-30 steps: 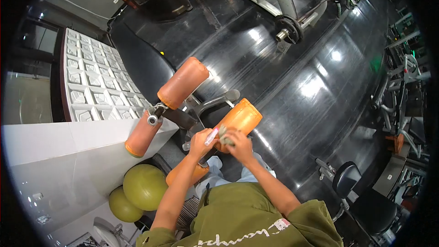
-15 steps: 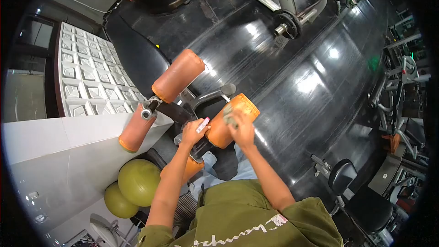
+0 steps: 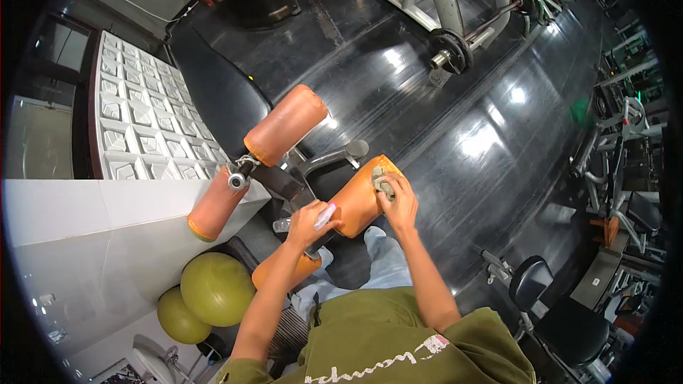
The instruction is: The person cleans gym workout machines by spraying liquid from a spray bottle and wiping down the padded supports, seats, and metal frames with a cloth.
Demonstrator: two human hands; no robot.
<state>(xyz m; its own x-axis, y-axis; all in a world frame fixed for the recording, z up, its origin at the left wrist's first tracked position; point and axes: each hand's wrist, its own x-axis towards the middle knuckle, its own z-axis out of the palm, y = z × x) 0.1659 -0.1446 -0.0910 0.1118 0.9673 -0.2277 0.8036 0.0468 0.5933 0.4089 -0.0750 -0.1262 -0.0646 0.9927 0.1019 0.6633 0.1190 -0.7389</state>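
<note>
My right hand (image 3: 400, 206) presses a crumpled grey-green cloth (image 3: 383, 182) against the outer end of an orange padded roller (image 3: 358, 203). Closed around a clear plastic bottle (image 3: 282, 225) with a pinkish-white end, my left hand (image 3: 310, 222) is beside the roller's inner end; the fingers hide the bottle's middle. Below my left forearm, another orange roller (image 3: 302, 268) is partly covered. Two reddish-brown rollers, an upper one (image 3: 286, 125) and a lower one (image 3: 215, 206), sit farther along the same metal frame.
A black padded bench (image 3: 213, 85) extends behind the rollers. To the left stands a white half-wall (image 3: 128, 217) with two green exercise balls (image 3: 217, 286) below it. A weight machine (image 3: 448, 50) stands ahead, and a black-seated machine (image 3: 569, 327) is at the right on the shiny black floor.
My right hand and the cloth have shifted toward the roller's outer end. My left hand has turned slightly with the bottle. The whole view has moved a little.
</note>
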